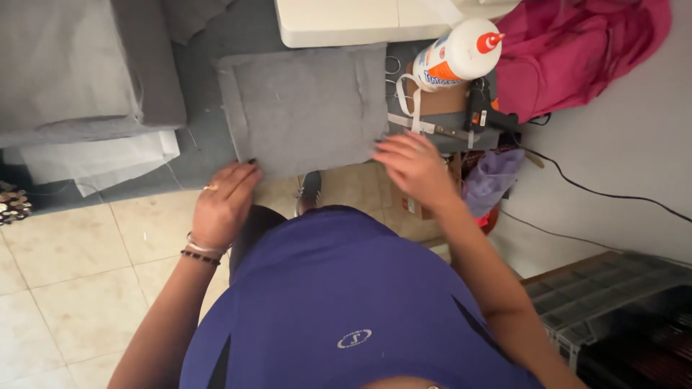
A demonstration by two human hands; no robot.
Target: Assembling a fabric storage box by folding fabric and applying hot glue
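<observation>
A flat grey felt panel [306,108] lies on the grey-covered table, hanging slightly over its near edge. My left hand [222,202] grips the panel's near left corner, fingers curled on its edge; a ring and bracelets show. My right hand [412,167] rests on the near right corner, fingers spread over the fabric's edge. I wear a purple shirt.
A large white glue bottle [458,56] with an orange cap lies at the right of the panel, above a black glue gun [481,108] and scissors [393,68]. Pink cloth [577,50] lies far right. Folded grey fabric [72,68] sits left. A white machine base [339,21] stands behind. Cables trail at the right.
</observation>
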